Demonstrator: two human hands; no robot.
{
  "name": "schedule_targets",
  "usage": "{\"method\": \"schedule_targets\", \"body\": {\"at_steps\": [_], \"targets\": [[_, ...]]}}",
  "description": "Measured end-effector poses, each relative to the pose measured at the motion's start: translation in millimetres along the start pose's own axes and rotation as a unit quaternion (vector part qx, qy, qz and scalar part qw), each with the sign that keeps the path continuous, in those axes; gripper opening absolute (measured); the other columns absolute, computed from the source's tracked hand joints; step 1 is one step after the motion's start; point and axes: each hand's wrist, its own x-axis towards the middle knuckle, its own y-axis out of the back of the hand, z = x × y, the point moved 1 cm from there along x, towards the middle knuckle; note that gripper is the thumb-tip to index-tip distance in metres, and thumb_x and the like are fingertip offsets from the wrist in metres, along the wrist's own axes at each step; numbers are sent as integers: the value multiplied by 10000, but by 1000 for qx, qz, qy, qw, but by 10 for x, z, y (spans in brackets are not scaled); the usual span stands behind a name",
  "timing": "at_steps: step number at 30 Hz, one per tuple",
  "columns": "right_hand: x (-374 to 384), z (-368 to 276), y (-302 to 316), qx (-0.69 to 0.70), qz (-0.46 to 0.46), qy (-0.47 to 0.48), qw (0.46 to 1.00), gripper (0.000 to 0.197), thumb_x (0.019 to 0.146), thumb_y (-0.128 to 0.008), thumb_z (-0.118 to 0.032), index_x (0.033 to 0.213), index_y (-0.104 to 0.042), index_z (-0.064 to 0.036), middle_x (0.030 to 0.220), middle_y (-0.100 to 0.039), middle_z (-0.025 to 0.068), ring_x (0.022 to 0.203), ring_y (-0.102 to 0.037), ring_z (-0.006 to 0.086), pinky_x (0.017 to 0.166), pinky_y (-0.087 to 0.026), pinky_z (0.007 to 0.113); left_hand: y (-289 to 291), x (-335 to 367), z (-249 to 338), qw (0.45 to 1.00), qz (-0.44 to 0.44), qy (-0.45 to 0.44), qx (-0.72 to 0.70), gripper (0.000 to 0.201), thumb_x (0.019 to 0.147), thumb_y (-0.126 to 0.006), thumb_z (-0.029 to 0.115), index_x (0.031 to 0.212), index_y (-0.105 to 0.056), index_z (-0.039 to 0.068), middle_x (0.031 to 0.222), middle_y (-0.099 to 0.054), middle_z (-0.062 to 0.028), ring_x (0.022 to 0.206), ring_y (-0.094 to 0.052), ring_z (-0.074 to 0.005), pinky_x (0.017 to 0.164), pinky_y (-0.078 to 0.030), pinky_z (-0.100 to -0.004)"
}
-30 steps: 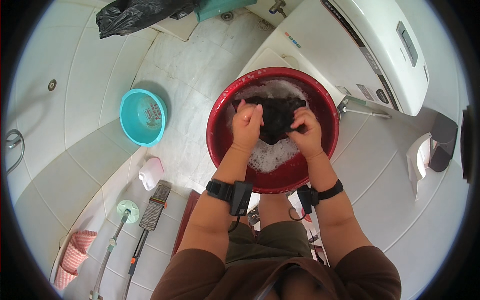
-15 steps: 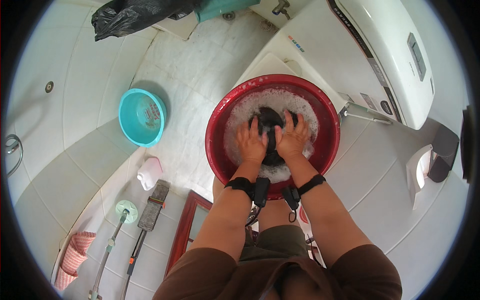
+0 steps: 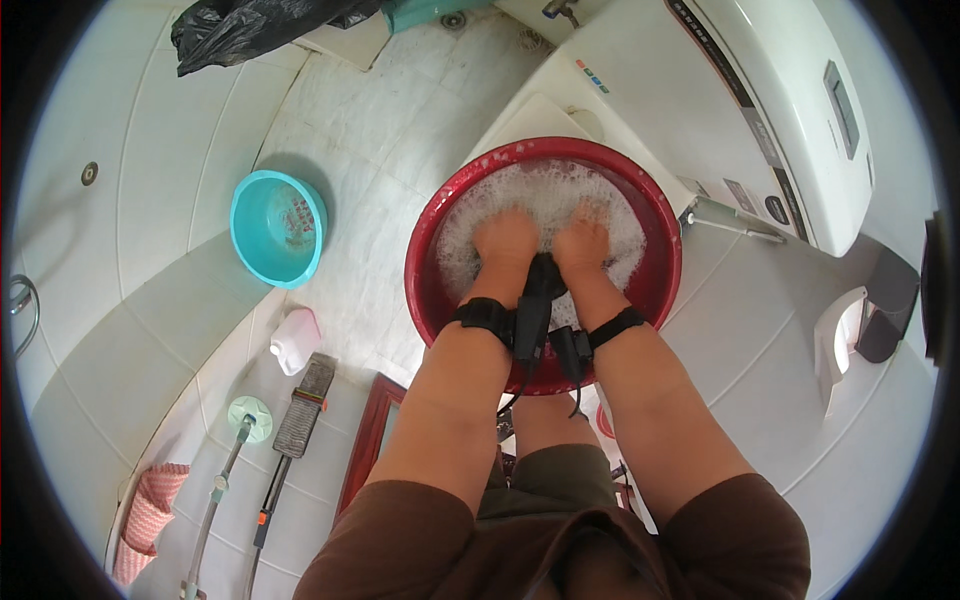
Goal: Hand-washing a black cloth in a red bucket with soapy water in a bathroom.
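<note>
A red basin (image 3: 422, 290) holds soapy water with thick white foam (image 3: 545, 180). Both my hands are pushed down into the suds, side by side with a small gap. The fingers of my left hand (image 3: 507, 235) are sunk under the foam, and so are most of those of my right hand (image 3: 581, 240). Between my wrists a bit of wet black cloth (image 3: 544, 272) shows; the rest of it is hidden by foam and hands. Whether my fingers grip it cannot be seen. Each wrist wears a black strap with a small black device.
At the right stands a white appliance (image 3: 690, 100), close behind the basin. A turquoise basin (image 3: 279, 280) and a pinkish-white jug (image 3: 296, 340) are on the left. Two long-handled mops (image 3: 305, 405) stand lower left. A black plastic bag (image 3: 240, 35) hangs at the top.
My hands have gone from lying spread on top of the black cloth to being pushed down into the suds. Most of the cloth has dropped out of sight under foam.
</note>
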Motion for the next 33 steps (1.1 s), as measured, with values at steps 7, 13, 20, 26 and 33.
{"method": "schedule_targets", "body": {"at_steps": [7, 13, 20, 26, 33], "targets": [[-218, 68, 413, 507, 165, 101, 840, 269, 900, -458, -244, 885, -592, -12, 903, -605, 170, 861, -574, 294, 821, -420, 351, 135, -27, -293, 894, 174, -50, -411, 361, 866, -511, 373, 820, -631, 36, 797, -636, -99, 812, -601, -180, 758, -442, -306], [-681, 188, 745, 546, 201, 147, 800, 262, 921, -453, -219, 761, -531, -27, 738, -519, 15, 710, -467, 99, 665, -389, 236, 353, -678, -310, 831, 93, -125, -534, 296, 841, -593, 175, 590, -495, 54, 612, -461, 10, 632, -422, -66, 603, -345, -245], [-656, 368, 212, 453, 212, 181, 847, 132, 848, -545, -173, 901, -586, -59, 897, -565, 93, 859, -520, 202, 787, -404, 324, -4, -876, -269, 891, 316, -253, -204, 351, 675, -684, 217, 979, -550, 103, 1187, -480, -112, 1084, -409, -337, 957, -265, -467], [-647, 162, -80, 165, 279, 259, 910, 393, 775, -574, -279, 1133, -512, -128, 1209, -431, 167, 1097, -403, 388, 921, -324, 509, -471, -687, -311, 927, 322, -189, -46, 504, 754, -596, 283, 1224, -482, 142, 1313, -392, -113, 1196, -340, -347, 1002, -189, -553], [-492, 55, -339, 36, 257, 170, 951, 325, 767, -584, -315, 1008, -592, -96, 1079, -501, 216, 1019, -436, 405, 917, -332, 507, -642, -472, -342, 941, 300, -151, -38, 367, 673, -611, 198, 1032, -582, 125, 1053, -539, -93, 1089, -429, -297, 958, -237, -550]]}}
